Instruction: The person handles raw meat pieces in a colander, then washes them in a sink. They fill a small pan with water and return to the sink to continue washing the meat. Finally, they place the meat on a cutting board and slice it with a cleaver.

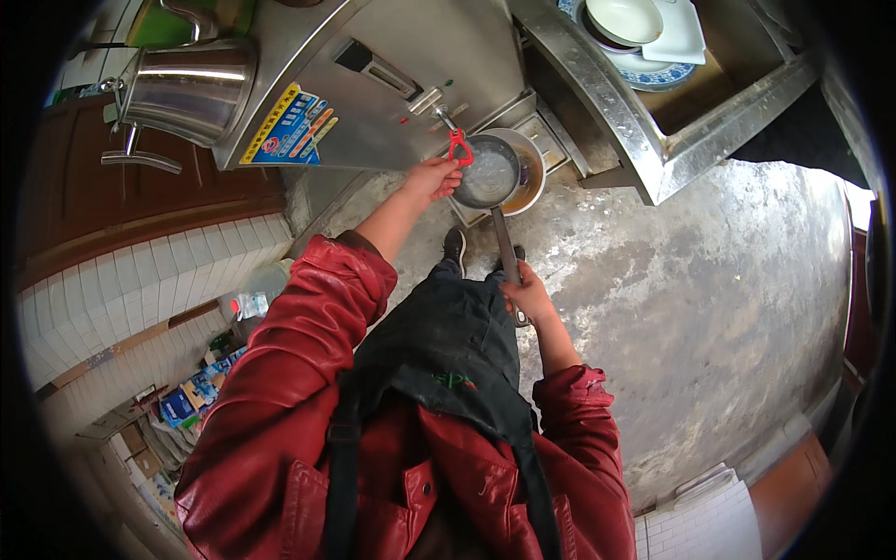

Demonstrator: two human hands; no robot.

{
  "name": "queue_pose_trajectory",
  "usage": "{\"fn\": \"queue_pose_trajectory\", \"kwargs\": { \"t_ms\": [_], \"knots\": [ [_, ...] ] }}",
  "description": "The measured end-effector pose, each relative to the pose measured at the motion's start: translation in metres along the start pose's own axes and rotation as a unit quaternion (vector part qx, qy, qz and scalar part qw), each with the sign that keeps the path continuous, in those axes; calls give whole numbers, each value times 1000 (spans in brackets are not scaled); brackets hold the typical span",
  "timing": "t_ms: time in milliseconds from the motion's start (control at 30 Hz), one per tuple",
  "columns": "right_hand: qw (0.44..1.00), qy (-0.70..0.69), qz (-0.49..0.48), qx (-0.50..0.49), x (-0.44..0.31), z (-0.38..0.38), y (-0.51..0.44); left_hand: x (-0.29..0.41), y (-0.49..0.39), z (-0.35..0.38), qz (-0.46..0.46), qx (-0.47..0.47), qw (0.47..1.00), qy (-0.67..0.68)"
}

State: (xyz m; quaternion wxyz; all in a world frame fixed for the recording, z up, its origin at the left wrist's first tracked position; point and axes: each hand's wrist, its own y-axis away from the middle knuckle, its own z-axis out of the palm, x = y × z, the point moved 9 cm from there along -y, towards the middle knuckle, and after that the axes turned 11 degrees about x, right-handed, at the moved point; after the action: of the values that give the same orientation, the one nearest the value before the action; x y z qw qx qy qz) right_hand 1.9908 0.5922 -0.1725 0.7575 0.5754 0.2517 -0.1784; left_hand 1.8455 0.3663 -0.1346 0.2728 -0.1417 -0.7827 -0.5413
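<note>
My left hand (pixel 434 180) has its fingertips on the red looped handle (pixel 460 148) of a metal tap (pixel 442 115), which sticks out from the front of a stainless-steel water boiler (pixel 483 52). My right hand (pixel 530 294) grips the long flat handle (pixel 504 241) of a small dark saucepan (pixel 483 168). The pan is held level under the tap, with clear, rippled liquid inside. Partly hidden below it is a white-rimmed basin (pixel 537 192) containing brownish liquid.
A steel sink (pixel 682 150) at upper right holds stacked bowls and plates (pixel 651 73). At upper left, a lidded steel pot with a spout (pixel 189 91) stands beside the boiler. A large plastic bottle (pixel 262 287) sits near the white-tiled wall (pixel 150 266). The floor (pixel 700 294) is bare concrete.
</note>
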Motion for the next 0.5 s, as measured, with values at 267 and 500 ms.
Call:
{"fn": "queue_pose_trajectory", "kwargs": {
  "t_ms": [267,500],
  "knots": [
    [1000,3,3,-1,1,-7,-14,-12,-3,1,-23,-18,999,41],
    [1000,-2,4,-4,-1,-5,-20,-11,0,2,-26,-37,998,38]
  ]
}}
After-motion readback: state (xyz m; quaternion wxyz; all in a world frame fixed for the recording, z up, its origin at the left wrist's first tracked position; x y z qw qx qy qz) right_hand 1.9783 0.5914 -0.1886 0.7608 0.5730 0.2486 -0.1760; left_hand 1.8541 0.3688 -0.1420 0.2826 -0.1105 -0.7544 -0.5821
